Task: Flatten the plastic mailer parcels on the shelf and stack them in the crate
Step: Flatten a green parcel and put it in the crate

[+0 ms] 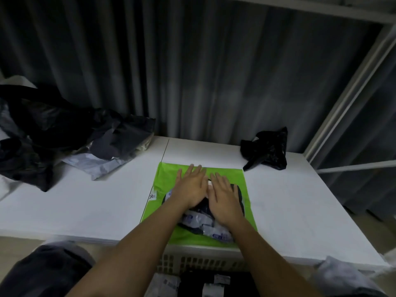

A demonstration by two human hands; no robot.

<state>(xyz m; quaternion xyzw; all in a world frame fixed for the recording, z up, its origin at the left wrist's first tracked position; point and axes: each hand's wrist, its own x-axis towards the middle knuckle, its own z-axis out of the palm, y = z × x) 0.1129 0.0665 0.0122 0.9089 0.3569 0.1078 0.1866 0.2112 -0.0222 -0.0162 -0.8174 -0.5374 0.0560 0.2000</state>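
Observation:
A bright green plastic mailer (165, 179) lies flat on the white shelf (289, 211), near its front edge. On top of it sits a smaller black and grey mailer (199, 221) with blue print. My left hand (191, 185) and my right hand (225, 196) lie side by side on these parcels, palms down, fingers straight and pressing. Below the shelf edge stands a pale lattice crate (192, 261) holding black and grey mailers (212, 284).
A heap of black and grey mailers (53, 133) fills the shelf's left side. A crumpled black bag (266, 150) sits at the back right. Dark curtains hang behind. A white metal frame (347, 99) rises on the right.

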